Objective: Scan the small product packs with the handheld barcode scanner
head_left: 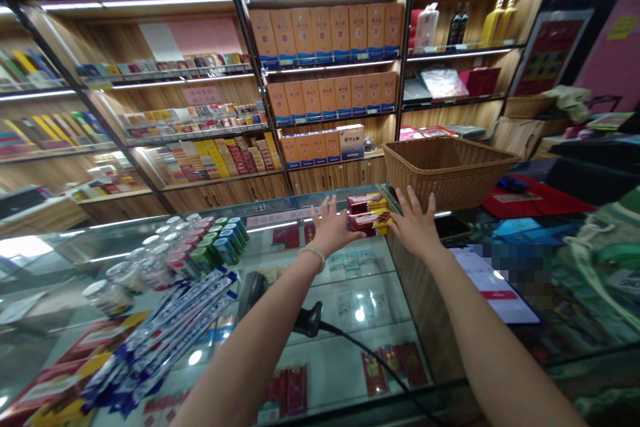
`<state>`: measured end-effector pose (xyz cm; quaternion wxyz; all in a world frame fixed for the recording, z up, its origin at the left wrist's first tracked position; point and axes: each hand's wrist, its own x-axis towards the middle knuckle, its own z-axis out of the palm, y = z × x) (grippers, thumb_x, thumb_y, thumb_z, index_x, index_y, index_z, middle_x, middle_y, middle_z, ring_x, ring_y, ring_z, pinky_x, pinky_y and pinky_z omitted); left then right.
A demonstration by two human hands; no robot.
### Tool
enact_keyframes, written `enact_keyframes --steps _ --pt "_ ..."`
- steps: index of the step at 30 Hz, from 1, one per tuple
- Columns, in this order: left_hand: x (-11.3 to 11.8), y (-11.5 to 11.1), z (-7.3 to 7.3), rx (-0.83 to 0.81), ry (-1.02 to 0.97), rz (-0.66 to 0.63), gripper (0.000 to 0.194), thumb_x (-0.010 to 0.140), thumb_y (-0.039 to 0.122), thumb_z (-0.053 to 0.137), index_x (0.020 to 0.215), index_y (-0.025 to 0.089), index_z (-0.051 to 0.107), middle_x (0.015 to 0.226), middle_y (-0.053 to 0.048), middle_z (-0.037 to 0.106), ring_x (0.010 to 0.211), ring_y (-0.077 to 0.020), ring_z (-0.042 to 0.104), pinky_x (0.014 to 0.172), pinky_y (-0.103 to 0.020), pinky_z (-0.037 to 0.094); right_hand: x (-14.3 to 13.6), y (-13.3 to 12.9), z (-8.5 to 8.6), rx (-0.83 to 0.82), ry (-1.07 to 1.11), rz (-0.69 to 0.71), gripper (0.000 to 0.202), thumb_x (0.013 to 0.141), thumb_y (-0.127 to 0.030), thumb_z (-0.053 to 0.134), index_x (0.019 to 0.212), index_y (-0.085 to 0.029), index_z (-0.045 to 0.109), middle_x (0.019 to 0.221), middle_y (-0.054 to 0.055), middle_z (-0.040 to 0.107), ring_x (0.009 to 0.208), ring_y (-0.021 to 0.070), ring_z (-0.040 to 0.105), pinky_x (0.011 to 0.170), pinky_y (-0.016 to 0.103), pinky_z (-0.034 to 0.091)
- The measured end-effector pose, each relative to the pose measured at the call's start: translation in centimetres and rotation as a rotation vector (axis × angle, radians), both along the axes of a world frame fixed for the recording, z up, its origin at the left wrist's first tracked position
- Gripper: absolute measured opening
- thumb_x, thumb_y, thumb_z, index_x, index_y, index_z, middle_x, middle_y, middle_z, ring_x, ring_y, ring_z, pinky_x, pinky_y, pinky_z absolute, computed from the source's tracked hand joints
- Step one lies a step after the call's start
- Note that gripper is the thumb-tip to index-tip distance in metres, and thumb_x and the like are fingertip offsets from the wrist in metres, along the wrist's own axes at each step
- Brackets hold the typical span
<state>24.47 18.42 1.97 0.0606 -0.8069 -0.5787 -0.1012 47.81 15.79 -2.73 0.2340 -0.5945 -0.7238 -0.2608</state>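
A small stack of red-and-yellow wrapped snack bars (367, 221) lies on the glass counter (320, 280), between my two hands. My left hand (331, 228) is at the stack's left end, fingers spread forward and thumb against or just beside the wrappers. At the right end is my right hand (416, 225), its fingers also spread and its thumb side close to the yellow ends. Neither hand is closed around the bars. Below my left forearm, partly hidden by it, lies a black barcode scanner (310, 320) with its cable running toward the front.
A wicker basket (445, 170) stands behind my right hand. On the left are long blue-and-white packets (165, 340), several lidded jars (155, 267) and green and blue small packs (220, 243). A lit tablet (493, 287) lies right. Stocked shelves (325, 67) line the wall.
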Motion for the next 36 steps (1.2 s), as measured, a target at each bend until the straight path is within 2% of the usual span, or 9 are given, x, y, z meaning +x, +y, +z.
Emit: enact_keyframes --steps 6,10,16,23,31,34,36 --pt "-0.2 -0.8 0.9 0.004 -0.012 0.038 0.058 0.080 0.076 0.067 0.114 0.030 0.080 0.173 -0.011 0.030 0.161 -0.0410 0.015 0.124 -0.075 0.011 -0.1 -0.1 0.1 0.017 0.009 0.010 0.023 0.096 -0.032 0.062 0.107 -0.023 0.080 0.167 0.013 0.041 0.158 0.0368 0.024 0.122 0.076 0.003" --pt "0.2 -0.9 1.3 0.004 -0.025 0.028 0.046 0.083 0.069 0.070 0.107 0.031 0.082 0.171 -0.010 0.034 0.160 -0.0415 0.016 0.123 -0.076 0.009 -0.2 -0.3 0.2 0.009 0.015 -0.013 0.023 0.097 -0.031 0.061 0.105 -0.021 0.079 0.167 0.014 0.040 0.158 0.0376 0.024 0.122 0.077 0.003" --pt "1.0 -0.7 1.6 -0.015 -0.031 0.031 0.045 0.083 0.064 0.072 0.109 0.028 0.082 0.171 -0.014 0.032 0.161 -0.0409 0.016 0.124 -0.075 0.008 0.0 -0.2 0.1 0.014 0.036 -0.024 0.022 0.095 -0.029 0.062 0.104 -0.019 0.079 0.168 0.016 0.038 0.159 0.0381 0.022 0.122 0.077 0.001" --pt "1.4 -0.8 1.5 -0.013 -0.033 0.049 0.043 0.082 0.062 0.074 0.109 0.028 0.081 0.170 -0.012 0.035 0.160 -0.0396 0.017 0.124 -0.074 0.009 0.0 0.4 -0.4 0.003 0.047 -0.044 0.023 0.096 -0.028 0.061 0.108 -0.019 0.078 0.169 0.016 0.036 0.159 0.0379 0.021 0.121 0.078 0.003" --pt "1.1 -0.7 1.0 0.003 -0.046 0.060 0.052 0.081 0.067 0.073 0.115 0.027 0.077 0.171 -0.013 0.033 0.160 -0.0395 0.019 0.124 -0.073 0.010 0.0 0.4 -0.6 0.007 0.045 -0.043 0.026 0.096 -0.029 0.059 0.111 -0.018 0.077 0.168 0.018 0.038 0.158 0.0384 0.023 0.121 0.077 0.007" --pt "0.8 -0.7 0.7 0.011 -0.049 0.060 0.070 0.079 0.071 0.072 0.132 0.026 0.068 0.173 -0.016 0.028 0.161 -0.0401 0.017 0.125 -0.072 0.013 -0.3 0.2 -0.4 0.008 0.041 -0.051 0.036 0.097 -0.032 0.058 0.127 -0.017 0.072 0.168 0.020 0.036 0.158 0.0388 0.022 0.121 0.076 0.006" --pt "0.5 -0.7 0.4 0.019 -0.050 0.046 0.086 0.078 0.074 0.071 0.148 0.026 0.055 0.175 -0.017 0.021 0.162 -0.0405 0.013 0.125 -0.071 0.012 -0.6 0.1 -0.3 0.021 0.044 -0.036 0.046 0.097 -0.036 0.059 0.140 -0.019 0.064 0.170 0.019 0.033 0.158 0.0387 0.019 0.122 0.075 0.005"
